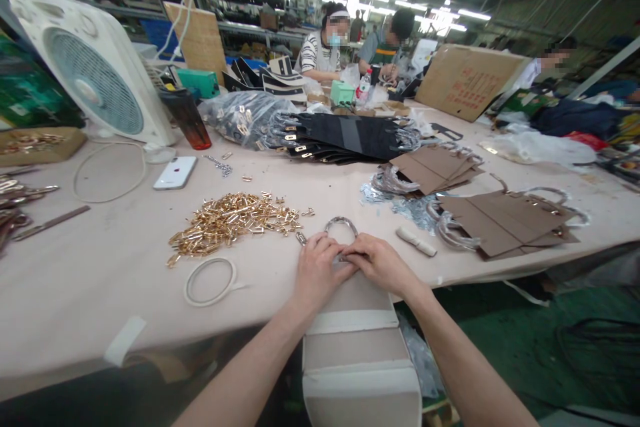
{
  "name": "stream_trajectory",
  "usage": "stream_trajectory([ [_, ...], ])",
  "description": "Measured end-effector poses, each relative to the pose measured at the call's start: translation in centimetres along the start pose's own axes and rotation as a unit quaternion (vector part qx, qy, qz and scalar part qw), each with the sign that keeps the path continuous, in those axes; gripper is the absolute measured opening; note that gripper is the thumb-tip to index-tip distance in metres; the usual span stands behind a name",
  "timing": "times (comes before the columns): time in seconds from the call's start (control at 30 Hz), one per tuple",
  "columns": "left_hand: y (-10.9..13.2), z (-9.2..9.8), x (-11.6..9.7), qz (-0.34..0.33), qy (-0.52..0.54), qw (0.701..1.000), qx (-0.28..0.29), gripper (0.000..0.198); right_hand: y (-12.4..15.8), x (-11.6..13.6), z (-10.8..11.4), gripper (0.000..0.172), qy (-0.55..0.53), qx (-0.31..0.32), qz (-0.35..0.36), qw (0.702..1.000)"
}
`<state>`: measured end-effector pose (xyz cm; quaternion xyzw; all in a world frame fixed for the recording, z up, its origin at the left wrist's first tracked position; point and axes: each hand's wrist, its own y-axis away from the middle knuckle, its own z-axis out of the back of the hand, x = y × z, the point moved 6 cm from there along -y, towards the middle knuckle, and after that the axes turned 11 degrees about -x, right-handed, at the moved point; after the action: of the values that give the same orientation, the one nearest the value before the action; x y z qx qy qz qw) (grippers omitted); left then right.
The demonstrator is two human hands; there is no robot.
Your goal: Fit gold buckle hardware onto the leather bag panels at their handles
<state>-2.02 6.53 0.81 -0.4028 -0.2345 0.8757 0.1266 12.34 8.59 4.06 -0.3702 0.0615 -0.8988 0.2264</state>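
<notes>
A long beige-grey bag panel [357,350] hangs over the table's front edge towards me. At its far end stands a round bag handle [342,220] wrapped in clear plastic. My left hand [320,267] is closed on the panel by the handle's left foot, thumb pointing right. Pinched together at the handle's right foot are the fingers of my right hand [379,263]; what they hold is hidden. Both hands nearly touch. A small metal clasp piece [301,238] shows just beyond my left fingers.
Left of my hands lie a pile of gold metal fittings [237,217] and a tape roll [210,281]. Brown bag panels [505,220] and a rolled strip [416,241] are on the right. Behind are black panels [350,133], a phone [175,173], a tumbler [187,119], a fan [95,73] and co-workers.
</notes>
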Motion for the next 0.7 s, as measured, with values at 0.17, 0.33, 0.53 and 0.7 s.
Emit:
stream_trajectory([
  [0.17,0.1,-0.3,0.4,-0.004,-0.005,1.0,-0.004,0.023,1.6,0.4,-0.3,0.026,0.051,-0.041,0.001,0.998],
  [0.33,0.2,-0.3,0.5,-0.005,-0.002,1.0,0.0,0.032,3.2,0.8,-0.7,0.029,0.081,-0.074,0.014,0.994],
  [0.53,0.2,-0.1,0.2,-0.006,-0.004,1.0,-0.007,0.027,2.8,0.3,-0.7,0.027,0.051,-0.074,-0.017,0.996],
  [0.7,0.2,-0.1,0.1,-0.01,-0.016,1.0,-0.004,0.027,1.4,0.1,-0.7,0.025,0.044,-0.059,-0.059,0.996],
])
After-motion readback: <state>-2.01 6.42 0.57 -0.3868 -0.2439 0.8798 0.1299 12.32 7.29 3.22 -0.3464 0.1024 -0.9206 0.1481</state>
